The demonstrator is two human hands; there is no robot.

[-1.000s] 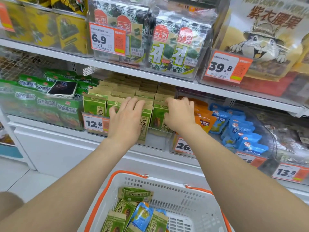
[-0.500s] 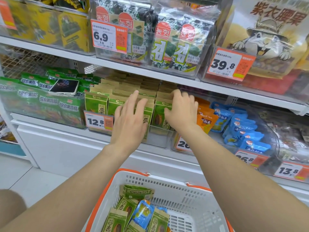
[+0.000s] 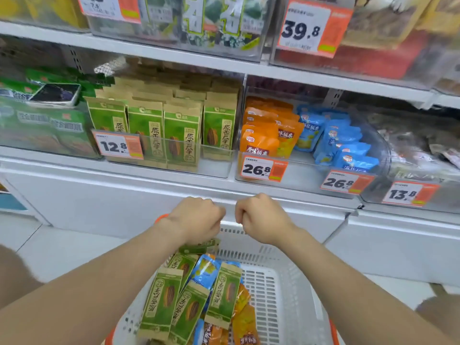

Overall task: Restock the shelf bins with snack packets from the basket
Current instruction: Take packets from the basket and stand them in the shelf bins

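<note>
Hands side by side above the far end of the white basket (image 3: 281, 295), close together but not touching. The left hand (image 3: 196, 220) is curled knuckles-up right over a green packet (image 3: 199, 246) at the top of the pile, and whether its fingers actually grip it I cannot tell. The right hand (image 3: 261, 219) is clenched in a loose fist with nothing showing in it. Down in the basket, a heap of green seed packets (image 3: 161, 302) lies overlapped, a blue packet (image 3: 205, 270) poking out between them and orange packets (image 3: 242, 319) at the near right. Up on the shelf, the clear bin (image 3: 216, 168) behind the 12.8 price tag (image 3: 117, 146) holds rows of upright green packs (image 3: 145, 130). The next bin to the right carries orange bags (image 3: 258, 141), then blue bags (image 3: 348, 145). A phone (image 3: 56, 94) lies on green bags at far left.
</note>
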